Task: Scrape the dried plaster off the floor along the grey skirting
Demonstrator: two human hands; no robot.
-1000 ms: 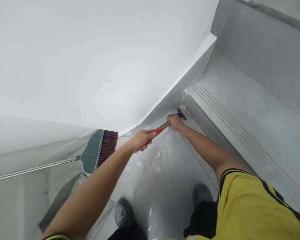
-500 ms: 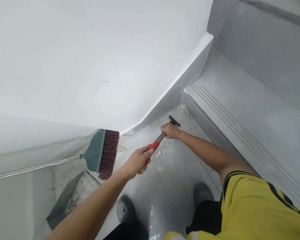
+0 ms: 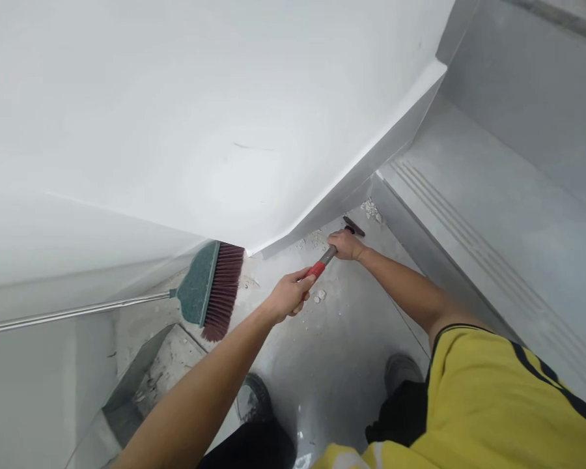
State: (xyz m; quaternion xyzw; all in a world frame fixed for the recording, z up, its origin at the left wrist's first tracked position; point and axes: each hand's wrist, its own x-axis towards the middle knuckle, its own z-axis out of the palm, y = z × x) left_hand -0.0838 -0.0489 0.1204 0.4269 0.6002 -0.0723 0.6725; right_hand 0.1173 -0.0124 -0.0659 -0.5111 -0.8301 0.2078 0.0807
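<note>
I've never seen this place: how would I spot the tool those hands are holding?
Start at the big white wall and follow its lower edge rightward to the grey step. Near where they meet, the left hand and right hand hold a tool. Its red-and-grey handle and narrow dark head set it apart from the green-headed, bristled broom.

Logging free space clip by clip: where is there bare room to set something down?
Mostly bare: the floor between the crumbs and the right shoe, and the step beyond the right arm. Crowded: near the rubble, with the tool and right hand close; and beyond the left arm, with broom and dustpan.
</note>
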